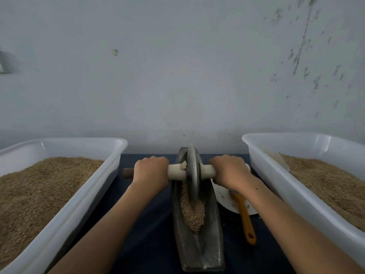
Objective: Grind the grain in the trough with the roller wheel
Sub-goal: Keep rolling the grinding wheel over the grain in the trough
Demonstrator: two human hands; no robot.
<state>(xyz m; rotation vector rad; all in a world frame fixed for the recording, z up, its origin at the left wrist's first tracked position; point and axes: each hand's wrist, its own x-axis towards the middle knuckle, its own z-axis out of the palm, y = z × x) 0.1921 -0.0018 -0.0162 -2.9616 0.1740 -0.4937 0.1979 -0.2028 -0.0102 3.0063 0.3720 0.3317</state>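
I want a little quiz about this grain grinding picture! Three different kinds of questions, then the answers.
1. True or false: both hands hold the roller wheel's handle.
2. Which lies beside the trough, under the right hand? A) an orange-handled brush B) a knife C) a cup
3. Fill in: each white tub holds ____.

Key: 1. True; the left hand has its grip there too. 2. A, the brush. 3. Grain.

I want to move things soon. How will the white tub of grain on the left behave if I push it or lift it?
The left tub is heaped with grain, so it is probably heavy and would slide slowly. Its thin plastic walls may flex if lifted by one rim. Loose grain could shift and spill if it tilts.
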